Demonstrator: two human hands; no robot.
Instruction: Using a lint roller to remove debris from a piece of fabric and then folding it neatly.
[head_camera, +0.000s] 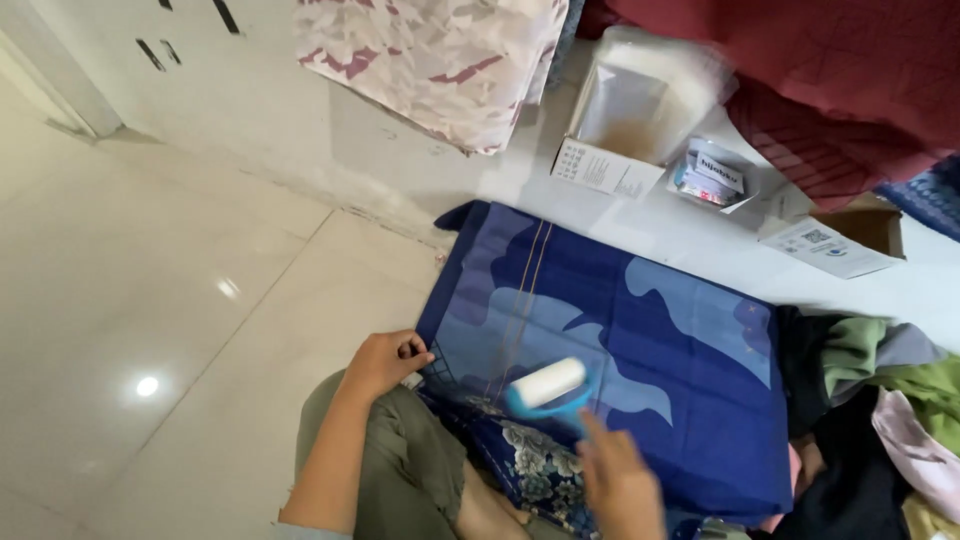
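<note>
The right hand (620, 480), nearest the camera and blurred, grips the blue handle of a lint roller (548, 385). The white roller head rests on the folded blue cloth (640, 370), which lies on the floor (150, 300). The left hand (385, 362) is closed on the cloth's near-left edge, pinning it. Step in hand: rolling the cloth surface. The stroke calls for steady tension.

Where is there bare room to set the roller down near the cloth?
Bare floor tiles lie left of the blue cloth, bordered by the wall behind. Crowded: clothes pile on its right, open boxes beyond it. Right hand holds lint roller; left hand grips the cloth's edge.
</note>
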